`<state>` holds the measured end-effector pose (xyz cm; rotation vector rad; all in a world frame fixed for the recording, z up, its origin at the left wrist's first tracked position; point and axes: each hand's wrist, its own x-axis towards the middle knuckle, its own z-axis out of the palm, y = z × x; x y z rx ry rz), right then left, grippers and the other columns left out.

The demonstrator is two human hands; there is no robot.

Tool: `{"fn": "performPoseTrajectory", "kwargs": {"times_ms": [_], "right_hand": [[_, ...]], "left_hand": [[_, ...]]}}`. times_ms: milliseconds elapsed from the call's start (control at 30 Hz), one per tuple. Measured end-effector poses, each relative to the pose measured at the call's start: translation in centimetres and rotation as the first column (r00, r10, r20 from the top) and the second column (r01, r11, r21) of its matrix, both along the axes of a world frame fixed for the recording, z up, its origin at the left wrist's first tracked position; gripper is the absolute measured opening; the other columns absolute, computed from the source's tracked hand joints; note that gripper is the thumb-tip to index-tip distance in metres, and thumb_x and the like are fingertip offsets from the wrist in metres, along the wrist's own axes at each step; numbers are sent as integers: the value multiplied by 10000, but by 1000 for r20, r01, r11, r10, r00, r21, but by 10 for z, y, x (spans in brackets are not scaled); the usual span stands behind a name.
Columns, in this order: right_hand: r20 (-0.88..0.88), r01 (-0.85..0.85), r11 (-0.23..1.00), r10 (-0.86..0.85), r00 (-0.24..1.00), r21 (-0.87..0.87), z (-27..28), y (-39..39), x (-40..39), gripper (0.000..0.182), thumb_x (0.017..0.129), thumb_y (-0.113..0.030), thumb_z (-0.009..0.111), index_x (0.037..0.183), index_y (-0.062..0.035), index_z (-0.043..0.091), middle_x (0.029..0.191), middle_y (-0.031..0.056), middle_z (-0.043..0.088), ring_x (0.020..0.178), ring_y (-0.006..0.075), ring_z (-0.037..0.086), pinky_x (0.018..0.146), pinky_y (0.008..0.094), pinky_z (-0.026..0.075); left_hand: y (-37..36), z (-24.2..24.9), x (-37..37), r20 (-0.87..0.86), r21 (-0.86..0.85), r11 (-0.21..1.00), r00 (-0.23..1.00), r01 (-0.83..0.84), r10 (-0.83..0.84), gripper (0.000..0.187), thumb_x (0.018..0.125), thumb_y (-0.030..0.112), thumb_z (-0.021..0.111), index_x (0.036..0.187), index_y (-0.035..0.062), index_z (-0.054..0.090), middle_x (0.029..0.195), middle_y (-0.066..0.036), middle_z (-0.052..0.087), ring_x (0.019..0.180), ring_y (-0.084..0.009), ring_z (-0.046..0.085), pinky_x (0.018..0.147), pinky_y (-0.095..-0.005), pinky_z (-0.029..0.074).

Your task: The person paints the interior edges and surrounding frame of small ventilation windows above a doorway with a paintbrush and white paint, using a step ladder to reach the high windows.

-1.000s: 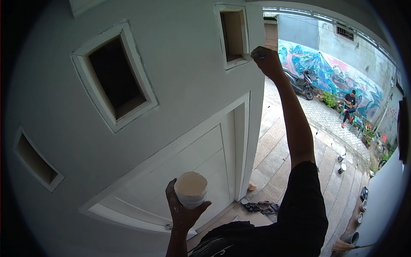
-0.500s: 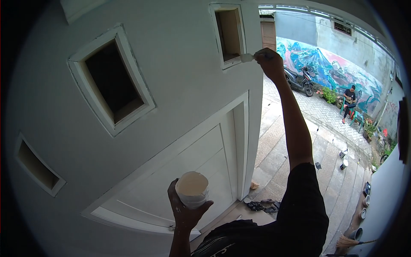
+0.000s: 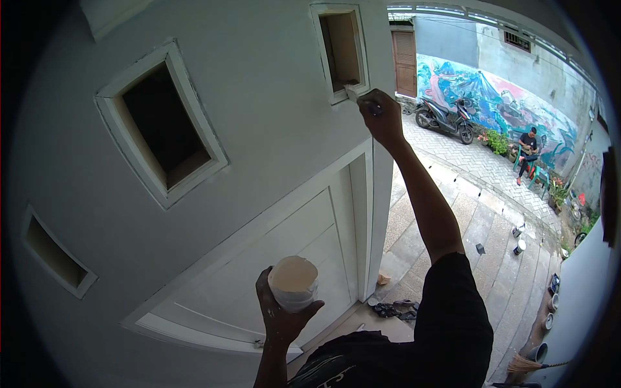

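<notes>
My left hand (image 3: 282, 323) is wrapped round a white paint cup (image 3: 295, 299), held upright in front of the white door (image 3: 297, 226); its inside looks pale cream. With my right arm stretched up, my right hand (image 3: 383, 118) grips a paintbrush whose white bristles (image 3: 351, 92) touch the lower edge of a white-framed opening (image 3: 363, 58) at the upper right of the wall. My fingers cover most of the brush's handle.
A larger framed opening (image 3: 194, 139) and a narrow one (image 3: 59, 255) lie further left in the wall. Dark plastic (image 3: 388, 310) is on the floor by the door. Outside are a motorcycle (image 3: 446, 121), a seated person (image 3: 528, 150), a small pail (image 3: 520, 247) and a broom (image 3: 524, 364).
My right hand has moved left and down, bringing the brush from beside the opening's frame onto its lower edge. My left hand and the cup have barely shifted.
</notes>
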<state>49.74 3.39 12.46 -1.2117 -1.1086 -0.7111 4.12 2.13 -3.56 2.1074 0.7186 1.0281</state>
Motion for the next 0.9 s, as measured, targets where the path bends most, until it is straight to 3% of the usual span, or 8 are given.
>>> {"fn": "performPoseTrajectory", "kwargs": {"times_ms": [100, 267, 300, 433, 633, 733, 867, 900], "right_hand": [[-270, -291, 942, 327, 906, 167, 4, -15, 12, 37, 886, -33, 665, 900, -24, 698, 759, 60, 682, 745, 96, 666, 684, 278, 529], [-117, 4, 1000, -4, 993, 3, 5, -12, -8, 47, 876, -22, 642, 885, -17, 687, 771, 84, 675, 754, 133, 667, 701, 295, 530], [41, 66, 998, -67, 997, 14, 0, -1, -14, 38, 880, -53, 682, 882, -16, 680, 778, 76, 680, 747, 121, 668, 700, 291, 531], [-288, -368, 923, 386, 877, 116, 2, -15, -4, 54, 916, -72, 712, 929, -23, 695, 817, 37, 696, 697, 77, 619, 659, 249, 497], [-21, 27, 999, -28, 999, -42, 5, -6, -17, 44, 908, -25, 660, 897, 10, 684, 797, 99, 693, 755, 148, 680, 682, 298, 529], [-382, -544, 828, 549, 744, 131, 8, -14, 8, 66, 922, -40, 686, 950, 20, 685, 908, 85, 719, 838, 155, 713, 780, 297, 619], [-358, -330, 923, 381, 852, 196, 9, -20, 19, 72, 931, -50, 674, 956, 15, 689, 907, 92, 718, 827, 162, 716, 805, 303, 626], [-305, -297, 953, 299, 904, 54, 10, -15, 15, 77, 934, -57, 675, 955, 16, 690, 909, 90, 718, 838, 163, 717, 805, 300, 627]], "left_hand": [[-4, 4, 2, 4, -55, 998, 1000, 9, -8, 1206, 530, 311, 1020, 1455, 27, 301, 1390, -221, 406, 1301, -403, 464, 1059, -533, 462], [-2, 0, 5, 18, -49, 999, 1000, 21, -20, 1203, 535, 316, 1018, 1455, 26, 300, 1387, -223, 409, 1303, -405, 460, 1062, -534, 459], [-2, 0, 6, 11, -28, 999, 1000, 22, -22, 1205, 534, 318, 1018, 1456, 25, 298, 1385, -225, 410, 1304, -405, 460, 1062, -535, 458], [-6, 4, 7, 28, -29, 999, 999, 40, -40, 1205, 535, 314, 1018, 1456, 26, 296, 1379, -226, 411, 1299, -404, 464, 1059, -535, 460], [-6, 2, 6, 8, -46, 999, 1000, 25, -25, 1202, 530, 336, 1020, 1450, 31, 308, 1374, -220, 415, 1293, -403, 471, 1058, -535, 459], [-7, 2, 5, 49, -55, 998, 998, 34, -32, 1204, 524, 338, 1022, 1448, 31, 312, 1373, -220, 417, 1295, -403, 470, 1060, -536, 457], [-7, 1, 3, 52, -64, 998, 998, 24, -20, 1208, 521, 338, 1023, 1448, 30, 313, 1375, -221, 416, 1292, -405, 473, 1063, -536, 457], [-6, 0, 2, 51, -74, 997, 999, 20, -17, 1210, 520, 340, 1023, 1449, 29, 313, 1378, -222, 416, 1293, -407, 473, 1066, -535, 456]]}}
